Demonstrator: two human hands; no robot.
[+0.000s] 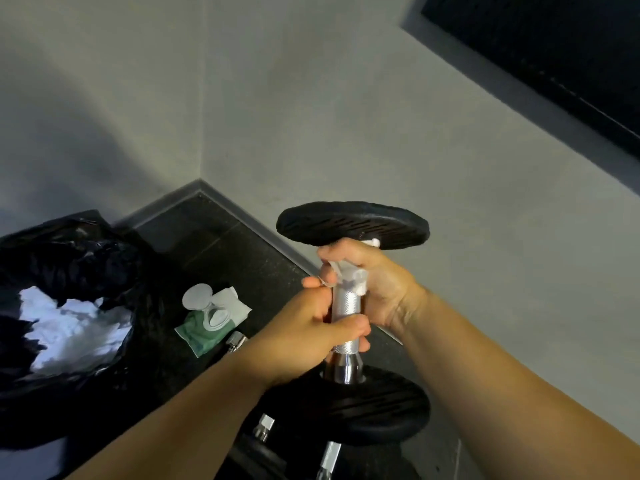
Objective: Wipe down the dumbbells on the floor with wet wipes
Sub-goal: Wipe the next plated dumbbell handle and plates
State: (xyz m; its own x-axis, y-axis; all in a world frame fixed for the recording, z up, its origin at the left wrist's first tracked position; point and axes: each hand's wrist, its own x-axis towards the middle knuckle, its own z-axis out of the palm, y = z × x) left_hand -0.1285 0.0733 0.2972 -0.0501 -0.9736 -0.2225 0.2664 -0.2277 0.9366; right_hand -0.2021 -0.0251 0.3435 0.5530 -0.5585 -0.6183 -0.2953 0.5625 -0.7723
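Left of the upright dumbbell (349,317) lies the wet-wipe pack (207,320). The left hand (308,337) clenches its knurled steel handle low; the right hand (374,282) grasps a soft wipe (353,277) around it. Heavy, rigid, likely slippery when damp.

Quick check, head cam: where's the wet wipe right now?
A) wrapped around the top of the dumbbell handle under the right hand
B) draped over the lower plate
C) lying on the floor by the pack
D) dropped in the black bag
A: the white wipe is bunched around the upper part of the upright dumbbell handle inside the right hand, while the left hand grips the handle lower down.
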